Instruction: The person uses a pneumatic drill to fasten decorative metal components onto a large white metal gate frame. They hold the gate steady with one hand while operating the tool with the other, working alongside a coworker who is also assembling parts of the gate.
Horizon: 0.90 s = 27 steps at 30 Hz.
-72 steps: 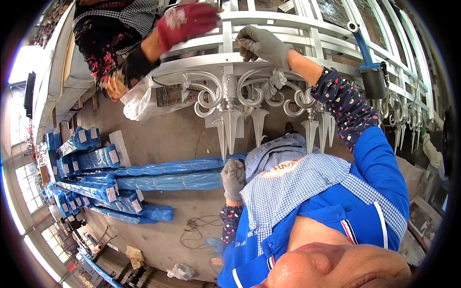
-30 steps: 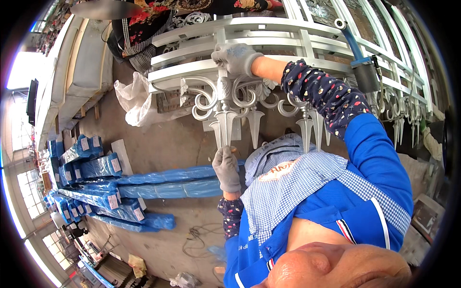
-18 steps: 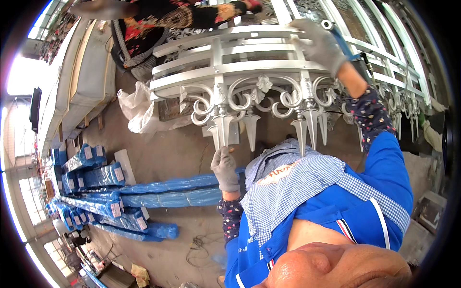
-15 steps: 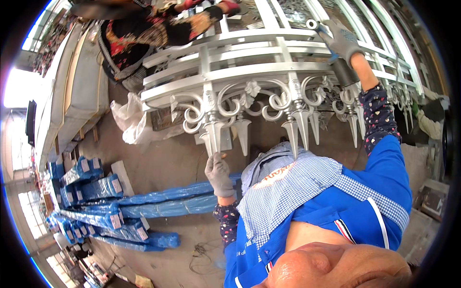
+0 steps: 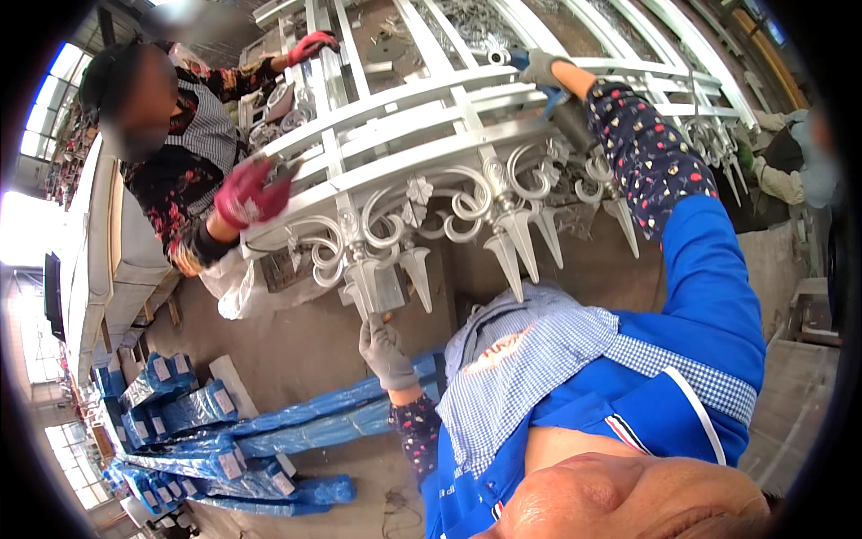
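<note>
A silver metal fence panel [image 5: 417, 123] with scrolls and spear-shaped finials lies across the work area in front of me. My left hand [image 5: 386, 353], in a grey glove, has its fingers closed on the tip of the leftmost spear finial [image 5: 363, 286]. Over the panel's rails, my right hand [image 5: 544, 70], also gloved in grey, grips a blue and dark power tool [image 5: 571, 124]. A round end of this tool pokes out past the fingers; its exact kind is unclear. Several more spear finials [image 5: 514, 235] point toward my apron.
Across the panel at left, a co-worker's pink-gloved hand [image 5: 254, 193] is by the rail end and the other pink glove [image 5: 312, 48] is farther back. Blue-wrapped bundles [image 5: 305, 427] lie on the floor at left. Another person [image 5: 813, 153] stands at the right edge.
My view has shifted, and the panel sits farther left. My right hand with the tool has moved left over the rails. The co-worker's upper body and both pink gloves now show fully.
</note>
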Each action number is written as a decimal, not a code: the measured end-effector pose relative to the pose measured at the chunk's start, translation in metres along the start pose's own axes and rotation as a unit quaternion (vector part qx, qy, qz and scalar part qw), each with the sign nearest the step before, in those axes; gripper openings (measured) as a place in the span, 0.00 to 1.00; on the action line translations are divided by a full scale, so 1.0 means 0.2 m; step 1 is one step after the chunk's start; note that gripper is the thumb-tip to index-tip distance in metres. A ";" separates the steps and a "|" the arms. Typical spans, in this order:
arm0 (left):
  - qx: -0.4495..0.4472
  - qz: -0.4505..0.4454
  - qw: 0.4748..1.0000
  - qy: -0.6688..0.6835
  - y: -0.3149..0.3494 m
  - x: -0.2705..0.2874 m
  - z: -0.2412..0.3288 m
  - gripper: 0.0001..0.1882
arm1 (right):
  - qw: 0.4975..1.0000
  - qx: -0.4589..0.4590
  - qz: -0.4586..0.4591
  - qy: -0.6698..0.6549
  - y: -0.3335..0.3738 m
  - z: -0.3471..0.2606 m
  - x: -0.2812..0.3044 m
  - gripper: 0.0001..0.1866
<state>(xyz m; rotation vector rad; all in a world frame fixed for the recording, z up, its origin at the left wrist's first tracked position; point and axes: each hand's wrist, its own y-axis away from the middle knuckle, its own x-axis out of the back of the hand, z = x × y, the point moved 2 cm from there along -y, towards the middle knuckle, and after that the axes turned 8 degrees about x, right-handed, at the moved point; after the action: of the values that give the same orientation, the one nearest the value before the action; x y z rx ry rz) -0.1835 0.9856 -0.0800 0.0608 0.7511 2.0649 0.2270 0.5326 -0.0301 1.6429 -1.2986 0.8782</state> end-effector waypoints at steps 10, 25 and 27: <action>0.005 -0.009 1.000 -0.004 0.03 0.01 0.03 0.14 | 0.952 0.205 -0.074 -0.214 1.21 -0.57 0.35 0.28; 0.011 -0.051 0.998 -0.022 -0.01 0.02 -0.05 0.12 | 0.843 -0.135 0.306 -0.422 2.21 0.27 0.26 0.26; 0.018 -0.036 0.999 -0.030 -0.02 0.03 -0.05 0.11 | 0.840 -0.179 0.301 -0.414 2.34 0.29 0.25 0.30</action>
<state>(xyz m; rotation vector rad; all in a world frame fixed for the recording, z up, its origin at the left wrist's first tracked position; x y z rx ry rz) -0.1879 0.9866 -0.0915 0.1145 0.7426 1.9728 -0.2186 0.4102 0.0798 1.3340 -2.4986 0.1654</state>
